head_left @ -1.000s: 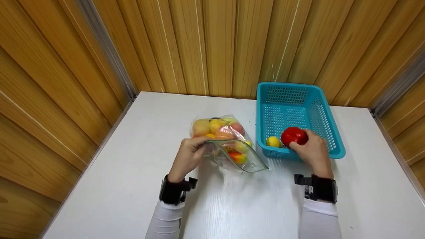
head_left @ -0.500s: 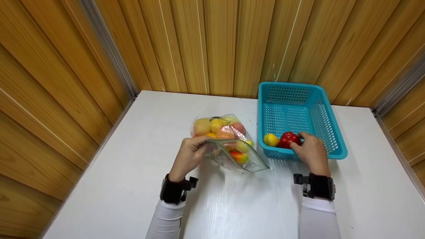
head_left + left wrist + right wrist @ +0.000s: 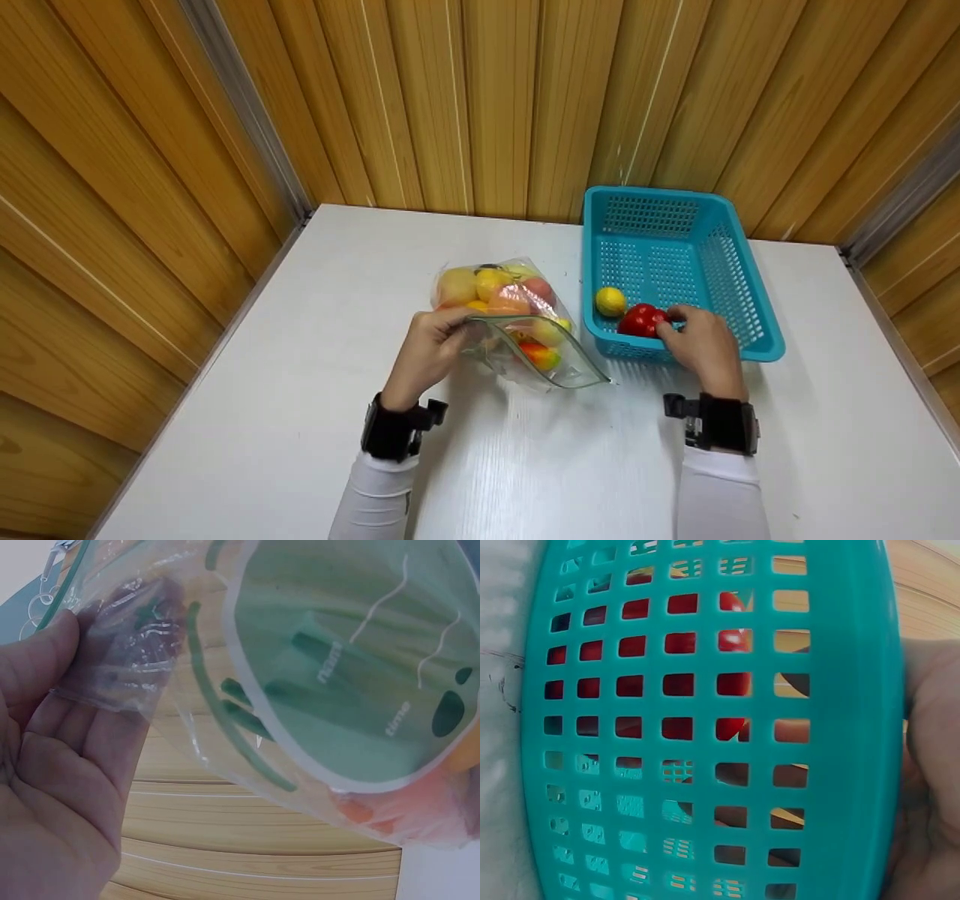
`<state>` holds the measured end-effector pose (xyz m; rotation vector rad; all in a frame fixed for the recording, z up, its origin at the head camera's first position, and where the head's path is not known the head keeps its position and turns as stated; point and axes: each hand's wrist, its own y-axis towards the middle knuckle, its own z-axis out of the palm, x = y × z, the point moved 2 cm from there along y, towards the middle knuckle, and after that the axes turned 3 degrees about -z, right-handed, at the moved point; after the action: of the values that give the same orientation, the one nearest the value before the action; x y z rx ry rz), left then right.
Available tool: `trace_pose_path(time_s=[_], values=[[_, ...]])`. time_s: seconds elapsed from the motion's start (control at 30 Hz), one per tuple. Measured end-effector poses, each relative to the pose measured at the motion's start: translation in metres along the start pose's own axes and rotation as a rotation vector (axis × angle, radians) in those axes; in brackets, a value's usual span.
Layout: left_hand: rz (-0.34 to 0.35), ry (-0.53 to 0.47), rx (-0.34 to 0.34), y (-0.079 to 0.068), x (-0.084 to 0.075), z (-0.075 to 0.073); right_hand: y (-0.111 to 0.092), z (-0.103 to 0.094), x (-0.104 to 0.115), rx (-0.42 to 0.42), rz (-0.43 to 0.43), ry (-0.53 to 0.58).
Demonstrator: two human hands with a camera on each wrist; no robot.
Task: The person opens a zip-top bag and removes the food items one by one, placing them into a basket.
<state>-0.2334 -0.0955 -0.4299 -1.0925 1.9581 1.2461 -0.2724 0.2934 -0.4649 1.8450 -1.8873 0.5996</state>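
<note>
Bench — white top, long wood-grain panels standing behind its far edge. Head view takes in both hands.

Left hand: thumb and fingers pinch the left side of the mouth of a clear zip bag. In the left wrist view the film lies over the fingers, thumb pressed against it; a green printed panel shows a word ending in "time", other lettering only partly legible. Bag lies mid-bench, left of the basket, its closed end toward the far edge. Mouth gapes, dark green zip strip running down to a right-hand point. Inside, packed together: several yellow, orange and pinkish fruits. A red-and-yellow mango sits closest to the mouth.

Right hand: reaches over the near rim of a teal perforated basket, thumb and fingers bent at the right side of a red bell pepper. Thumb tip touches it; cannot tell whether the pepper is gripped. Pepper is in the basket against the near wall, red showing through the slots in the right wrist view. Lemon just beyond it, by the left wall. Basket stands near the bench's far right corner.
</note>
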Motion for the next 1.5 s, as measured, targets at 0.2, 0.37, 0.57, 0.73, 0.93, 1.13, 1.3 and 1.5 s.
trace_pose_path(time_s=[0.2,0.37,0.57,0.73,0.93,1.13,1.3,1.5], values=[[0.002,-0.007,0.007,0.0,0.0,0.0,-0.004,-0.007,0.008,-0.031,0.016,0.043],[-0.001,-0.014,0.014,0.001,0.0,0.001,-0.018,-0.014,0.027,-0.157,-0.076,0.095],[-0.004,-0.01,0.012,0.002,0.0,0.001,-0.043,-0.019,0.063,-0.301,-0.348,0.187],[-0.004,-0.017,0.013,0.002,-0.001,0.001,-0.063,-0.014,0.092,-0.294,-0.604,0.235],[-0.004,-0.019,0.01,0.003,-0.001,0.002,-0.072,0.004,0.117,-0.129,-0.83,0.216],[0.002,-0.013,0.011,0.003,-0.001,0.002,-0.063,0.031,0.128,0.064,-0.837,0.13],[0.009,-0.031,0.009,0.003,-0.001,0.003,-0.052,0.056,0.131,0.141,-0.764,0.045],[0.02,0.001,0.009,0.001,0.001,0.003,-0.045,0.078,0.13,0.191,-0.618,-0.009]])
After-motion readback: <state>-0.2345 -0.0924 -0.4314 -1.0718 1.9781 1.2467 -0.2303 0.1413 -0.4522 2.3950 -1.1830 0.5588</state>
